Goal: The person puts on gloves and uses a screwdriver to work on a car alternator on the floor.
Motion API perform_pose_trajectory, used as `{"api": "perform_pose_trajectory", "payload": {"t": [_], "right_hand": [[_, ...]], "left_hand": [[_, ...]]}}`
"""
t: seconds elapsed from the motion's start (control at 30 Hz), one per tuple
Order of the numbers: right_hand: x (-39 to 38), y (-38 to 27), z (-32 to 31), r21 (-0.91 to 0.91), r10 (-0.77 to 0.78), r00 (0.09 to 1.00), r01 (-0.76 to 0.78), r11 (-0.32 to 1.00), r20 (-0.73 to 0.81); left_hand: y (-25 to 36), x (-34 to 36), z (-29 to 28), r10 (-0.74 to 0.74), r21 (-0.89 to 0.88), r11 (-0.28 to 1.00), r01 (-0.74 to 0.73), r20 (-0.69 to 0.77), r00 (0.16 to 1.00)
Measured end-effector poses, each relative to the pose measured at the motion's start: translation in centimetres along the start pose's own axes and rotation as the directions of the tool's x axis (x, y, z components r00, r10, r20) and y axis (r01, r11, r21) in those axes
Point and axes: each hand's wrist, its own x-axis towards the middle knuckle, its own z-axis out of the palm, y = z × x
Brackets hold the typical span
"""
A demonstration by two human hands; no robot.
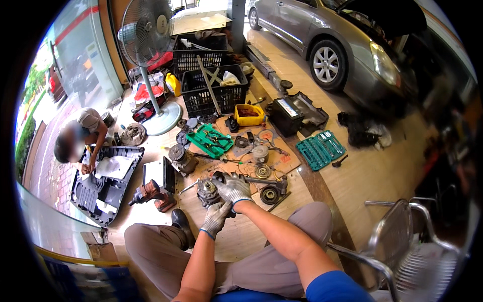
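My right hand (234, 188), in a pale knitted glove, reaches in over the floor in front of me with its fingers curled. Just below it, my left hand (215, 219) in a matching glove is also closed. Dark shapes show at the fingers of both, but what they hold is mostly hidden. Right beside them lies a round metal machine part (206, 192) with a shaft at its centre. A hammer (280, 186) and a grooved black pulley (270, 195) lie to the right. An orange-brown cordless impact wrench (150, 193) stands at left.
Cardboard (287, 157) bears loose parts. Around it are a green tool case (210, 141), a teal socket set (320, 150), a black battery (286, 117) and a yellow tub (249, 115). A person (90, 131) crouches at left by a black panel (108, 191). A metal chair (392, 241) stands right.
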Motion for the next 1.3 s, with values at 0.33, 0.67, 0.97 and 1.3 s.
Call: {"api": "perform_pose_trajectory", "payload": {"t": [0.33, 0.67, 0.97, 1.3], "right_hand": [[2.2, 5.7, 4.5, 0.445, -0.179, 0.978, 0.113, 0.888, 0.109], [3.8, 6.0, 2.5, 0.955, -0.103, 0.95, -0.292, 0.04, 0.295], [-0.6, 0.4, -2.2, 0.745, -0.405, 0.914, -0.276, -0.607, 0.008], [-1.0, 1.2, -4.1, 0.817, -0.144, 0.977, -0.21, -0.537, 0.157]], "left_hand": [[2.8, -2.1, 2.4, -0.011, 0.24, 0.969, -0.058, 0.276, 0.961], [4.3, -2.0, 4.5, 0.039, 0.131, 0.99, -0.056, 0.131, 0.991], [-0.2, 0.2, 3.7, 0.09, -0.547, 0.837, 0.015, 0.165, 0.982], [3.7, -2.5, 3.7, 0.107, 0.244, 0.952, -0.183, 0.294, 0.95]]}}
